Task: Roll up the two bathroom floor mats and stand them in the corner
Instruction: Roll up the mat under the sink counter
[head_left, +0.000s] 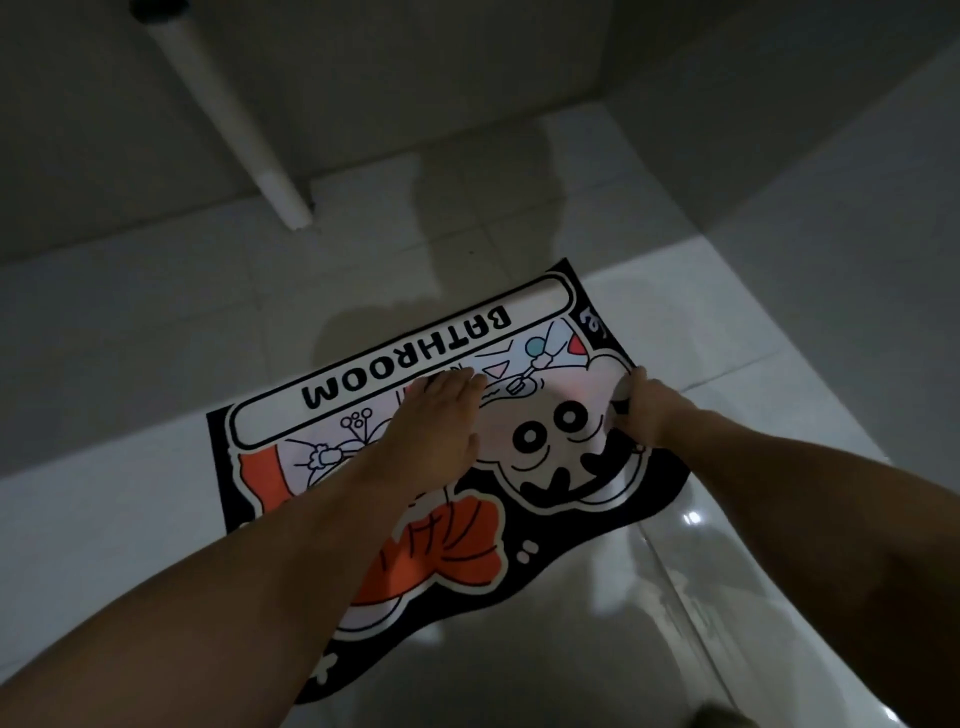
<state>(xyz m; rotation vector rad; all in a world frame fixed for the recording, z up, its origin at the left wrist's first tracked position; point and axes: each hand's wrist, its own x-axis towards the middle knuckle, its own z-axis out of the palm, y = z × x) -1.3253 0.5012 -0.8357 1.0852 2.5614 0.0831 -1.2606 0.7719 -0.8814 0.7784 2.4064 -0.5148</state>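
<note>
Lying flat, the black cartoon "BATHROOM" mat (363, 384) has left hand (436, 431) spread open, right hand (641, 410) pinching its edge.

Two bare forearms are seen, both uncovered along the whole length that is visible; no sleeve edge is shown on either. Nothing is worn at the wrists or on the fingers where these can be made out. The left hand (436, 426) is seen from its back, just below the word BATHROOM printed on the mat (613, 512), with the fingers kept close together. Of the right hand (641, 408), at that mat's right edge, only the back and knuckles are shown.
</note>
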